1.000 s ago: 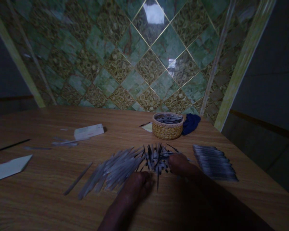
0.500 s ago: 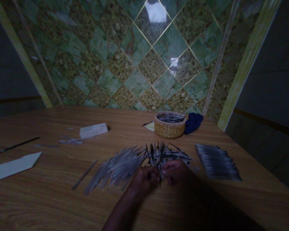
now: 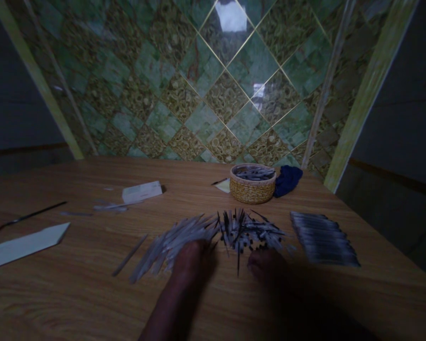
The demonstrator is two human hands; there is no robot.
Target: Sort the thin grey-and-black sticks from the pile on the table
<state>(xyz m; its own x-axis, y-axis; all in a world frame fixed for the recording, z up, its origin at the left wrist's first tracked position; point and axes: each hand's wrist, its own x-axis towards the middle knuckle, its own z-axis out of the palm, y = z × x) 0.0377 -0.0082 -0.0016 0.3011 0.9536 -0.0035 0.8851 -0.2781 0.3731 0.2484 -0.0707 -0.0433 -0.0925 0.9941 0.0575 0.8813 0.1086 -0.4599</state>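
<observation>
My left hand [image 3: 190, 263] is over the right end of a heap of long pale grey sticks [image 3: 166, 241]; its fingers are blurred and partly hidden. My right hand [image 3: 266, 264] is low over the table, fingers curled, just in front of a pile of short dark and grey pieces [image 3: 255, 232]. Whether it holds anything is hidden in shadow. Between the two hands a thin dark stick [image 3: 238, 258] lies pointing toward me. Farther right, a neat row of dark-and-clear sticks [image 3: 323, 239] lies side by side.
Behind the piles stands a round woven basket [image 3: 252, 192] full of similar sticks, with a dark blue cloth [image 3: 288, 181] beside it. To the left are a white box [image 3: 142, 192], a pale flat strip [image 3: 24, 246] and a thin dark rod [image 3: 30, 217]. A tiled wall [image 3: 199, 109] closes the back.
My hands were together at the front of the dark pile; they have parted. The left moved left over the pale sticks, the right slightly right and down. The dark stick between them now lies uncovered.
</observation>
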